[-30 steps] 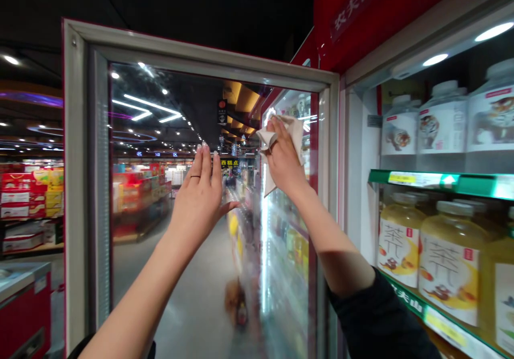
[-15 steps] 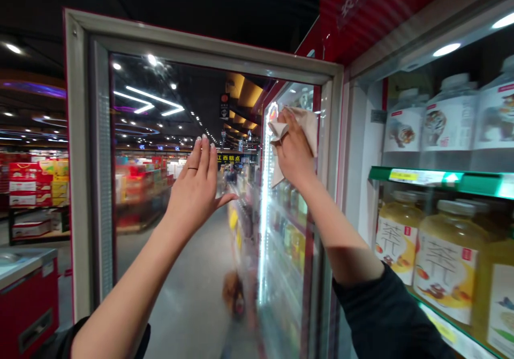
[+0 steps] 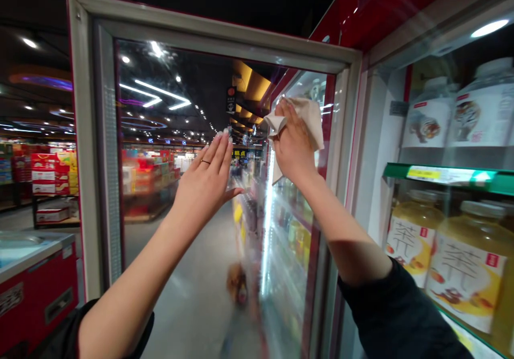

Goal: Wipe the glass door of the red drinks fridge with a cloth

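A glass fridge door [image 3: 168,252] with a grey frame stands swung out in front of me. My left hand [image 3: 206,174] lies flat against the pane near its middle, fingers stretched and thumb out, with a ring on one finger. Higher up and to the right, my right hand [image 3: 295,147] presses a crumpled off-white cloth [image 3: 311,118] to the glass. Part of the cloth sticks out between the fingers, and a corner hangs below the hand. Bright lights and shelves show in the pane.
To the right is the open fridge, where clear bottles with tiger labels [image 3: 428,120] stand above large yellow tea bottles [image 3: 466,268] on a green-edged shelf [image 3: 450,174]. A red chest freezer [image 3: 40,289] sits at lower left. Stacked red boxes [image 3: 48,174] are behind it.
The view has shifted, putting the door frame higher and its right side further right. Against the pane, my right hand and cloth have slid slightly left and down. My left hand stays flat.
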Action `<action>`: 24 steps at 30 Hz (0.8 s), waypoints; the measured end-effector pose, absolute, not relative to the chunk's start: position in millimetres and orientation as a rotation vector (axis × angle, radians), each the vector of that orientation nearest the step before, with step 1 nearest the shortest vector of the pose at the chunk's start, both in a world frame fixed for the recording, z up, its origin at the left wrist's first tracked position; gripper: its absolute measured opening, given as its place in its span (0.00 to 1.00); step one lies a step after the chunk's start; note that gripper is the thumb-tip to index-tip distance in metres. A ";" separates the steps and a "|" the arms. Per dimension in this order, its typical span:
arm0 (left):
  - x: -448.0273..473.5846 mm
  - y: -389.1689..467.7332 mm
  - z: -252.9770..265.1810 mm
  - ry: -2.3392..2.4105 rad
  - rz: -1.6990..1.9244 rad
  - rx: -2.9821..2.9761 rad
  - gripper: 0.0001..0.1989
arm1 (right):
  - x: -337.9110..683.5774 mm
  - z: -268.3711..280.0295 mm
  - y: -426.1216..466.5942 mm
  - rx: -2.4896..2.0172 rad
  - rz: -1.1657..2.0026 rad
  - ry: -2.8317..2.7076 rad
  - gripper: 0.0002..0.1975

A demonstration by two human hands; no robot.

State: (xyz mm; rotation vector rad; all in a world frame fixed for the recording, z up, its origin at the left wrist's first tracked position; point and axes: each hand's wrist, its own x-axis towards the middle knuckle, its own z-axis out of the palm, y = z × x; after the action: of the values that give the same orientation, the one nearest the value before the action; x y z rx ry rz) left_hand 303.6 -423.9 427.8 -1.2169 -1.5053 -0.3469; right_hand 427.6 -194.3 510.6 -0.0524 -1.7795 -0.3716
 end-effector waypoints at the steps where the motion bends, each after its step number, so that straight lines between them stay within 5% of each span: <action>1: 308.6 -421.1 427.1 -1.508 -0.335 -1.233 0.52 | 427.1 514.2 -192.4 -0.062 -0.381 -1.773 0.36; 11: 326.0 -405.8 422.4 -1.566 -0.354 -1.233 0.57 | 454.0 450.2 -178.7 -0.124 -0.272 -1.712 0.35; 18: 325.6 -408.5 423.8 -1.603 -0.304 -1.201 0.59 | 452.0 506.3 -175.6 -0.046 -0.328 -1.794 0.36; 24: 325.7 -410.0 422.9 -1.587 -0.328 -1.226 0.59 | 454.7 481.1 -192.3 -0.110 -0.338 -1.843 0.35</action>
State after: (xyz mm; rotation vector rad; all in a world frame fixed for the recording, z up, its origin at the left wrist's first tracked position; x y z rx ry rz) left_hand 325.7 -410.0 422.9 -1.2256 -1.5869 -0.3283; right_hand 454.7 -192.3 481.1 -0.1104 -1.8429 -0.3385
